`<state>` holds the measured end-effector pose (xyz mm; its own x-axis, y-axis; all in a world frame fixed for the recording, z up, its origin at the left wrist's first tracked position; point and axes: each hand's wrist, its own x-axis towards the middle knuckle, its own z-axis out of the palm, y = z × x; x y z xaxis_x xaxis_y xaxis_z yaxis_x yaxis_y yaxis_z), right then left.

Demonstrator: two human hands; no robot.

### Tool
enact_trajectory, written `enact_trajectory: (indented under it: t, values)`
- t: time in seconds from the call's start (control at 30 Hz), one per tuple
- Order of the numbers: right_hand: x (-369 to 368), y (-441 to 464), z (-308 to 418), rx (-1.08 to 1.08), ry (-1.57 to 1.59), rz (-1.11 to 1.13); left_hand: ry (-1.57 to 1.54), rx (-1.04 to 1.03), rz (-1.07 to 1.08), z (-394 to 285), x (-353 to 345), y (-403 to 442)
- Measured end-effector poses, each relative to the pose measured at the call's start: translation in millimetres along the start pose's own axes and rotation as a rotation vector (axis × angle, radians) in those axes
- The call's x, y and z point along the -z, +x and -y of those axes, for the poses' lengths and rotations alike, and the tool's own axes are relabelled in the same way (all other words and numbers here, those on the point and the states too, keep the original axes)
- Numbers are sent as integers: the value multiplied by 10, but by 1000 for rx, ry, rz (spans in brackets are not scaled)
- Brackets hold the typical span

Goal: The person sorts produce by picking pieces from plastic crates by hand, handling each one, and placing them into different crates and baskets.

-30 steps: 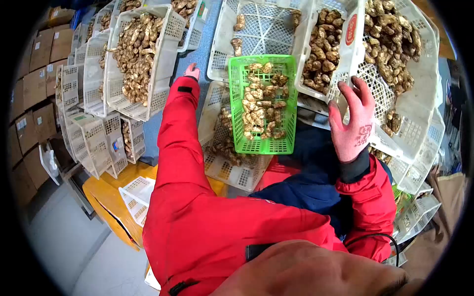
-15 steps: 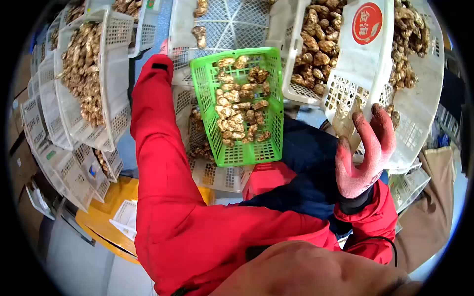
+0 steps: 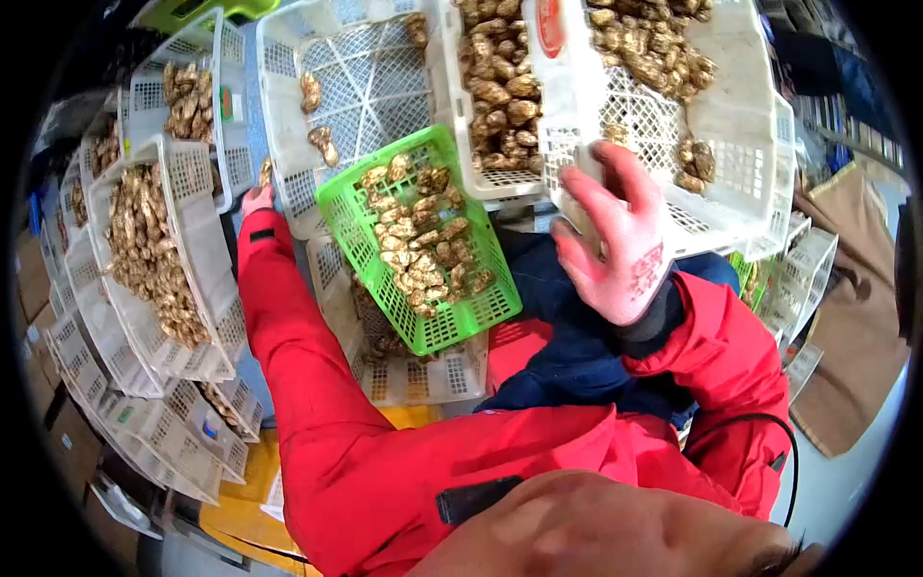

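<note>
My right hand (image 3: 615,240), in a pink glove with dirty fingertips, is spread at the near corner of a white basket (image 3: 740,183) of brown, knobbly mushrooms (image 3: 654,48). Its fingers reach over the rim, and I see nothing held in them. My left hand (image 3: 257,199) is at the outer left side of another white basket (image 3: 288,197), where a few mushrooms (image 3: 323,144) lie on the mesh floor. A brown tip shows above that hand; its fingers are mostly hidden. Between my arms, a green basket (image 3: 468,332) holds cream-and-brown mushrooms (image 3: 413,231) and sits tilted.
A narrow white basket (image 3: 500,183) packed with mushrooms stands between the two larger ones. Stacked white baskets (image 3: 197,279) with more mushrooms line the left. Below the green one is another white basket (image 3: 409,380). A brown cloth (image 3: 846,356) hangs at right.
The camera view has turned, so the baskets sit further left and the green one looks more tilted. My right hand has moved left and forward, from upright fingers to reaching over the basket corner.
</note>
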<state>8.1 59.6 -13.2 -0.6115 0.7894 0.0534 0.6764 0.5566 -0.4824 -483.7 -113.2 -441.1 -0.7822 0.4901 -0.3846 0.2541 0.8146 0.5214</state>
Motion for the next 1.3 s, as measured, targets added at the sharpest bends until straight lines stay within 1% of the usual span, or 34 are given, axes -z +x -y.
enact_trajectory:
  t: [0.07, 0.13, 0.17, 0.2, 0.27, 0.3, 0.33, 0.4, 0.43, 0.47, 0.5, 0.53, 0.6, 0.63, 0.67, 0.7, 0.73, 0.8, 0.87, 0.9, 0.93, 1.0, 1.07, 1.1, 1.13, 1.2, 1.23, 1.27, 1.3]
  values:
    - [60, -1, -5, 7, -19, 26, -33, 166, -47, -451, 329, -313]
    - [99, -7, -34, 39, 4, 34, -298, 149, -232, -371, 396, -283]
    - [131, -38, -32, 54, 26, 14, -275, 104, -211, -733, 569, -546]
    - [118, -42, -53, 74, 19, 5, -473, 109, -239, -807, 565, -594]
    - [198, -78, -46, 75, 26, 38, -509, 51, -182, -1081, 580, -772]
    - [176, -110, -42, 57, 2, 17, -525, -166, -225, -1239, 523, -827]
    - [183, -112, -94, 138, 21, 5, -576, -105, -40, -1349, 530, -924]
    - [199, -169, -140, 158, 92, -82, -491, -274, -127, -1319, 305, -873]
    - [204, -162, -194, 189, 178, -153, -663, -278, -117, -1568, 308, -1113]
    - [190, -139, -292, 211, 366, -175, -833, -280, -97, -1920, 275, -1581]
    - [363, -53, -415, 174, 460, -4, -761, -206, -42, -2419, 471, -2216]
    - [564, 84, -613, 138, 545, 181, -762, -310, -18, -2523, 462, -2469]
    - [827, 584, -1136, 273, 241, -124, -888, -352, 136, -2979, 513, -3220]
    - [953, 855, -1379, 151, 131, -164, -841, -380, 220, -3169, 516, -3527]
    - [975, 1181, -1711, 279, -108, -312, -792, -411, 297, -3362, 508, -3814]
    - [951, 1411, -1891, 224, -295, -368, -883, -391, 390, -3572, 477, -4098]
    - [915, 1635, -2028, 160, -311, -290, -968, -374, 482, -3777, 460, -4365]
    - [852, 1930, -2150, 240, -504, -334, -618, -438, 345, -4147, 583, -4866]
    - [800, 2020, -2224, 186, -613, -183, -432, -777, 140, -4157, 512, -4866]
    - [772, 2027, -2252, 97, -564, -136, -540, -580, 216, -4210, 549, -4925]
    - [792, 2038, -2308, 80, -569, -113, -703, -399, 282, -4183, 534, -4874]
    - [806, 1954, -2417, 45, -402, -222, -846, -356, 289, -4244, 514, -4858]
    - [861, 1791, -2581, 67, 275, -152, -798, -499, 341, -4305, 435, -4878]
    - [921, 1684, -2614, 79, 611, -111, -756, -523, 395, -4346, 399, -4889]
    - [983, 1562, -2655, 43, 546, -43, -824, -460, 484, -4413, 346, -4936]
    - [978, 1393, -2691, 88, 406, -29, -860, -472, 580, -4520, 284, -5061]
    - [1004, 1272, -2675, -43, 453, 10, -819, -484, 596, -4535, 284, -5076]
    - [1017, 1239, -2643, -5, 361, 12, -777, -484, 618, -4518, 277, -5112]
    - [1006, 1126, -2640, -50, 381, 43, -824, -514, 611, -4493, 297, -5179]
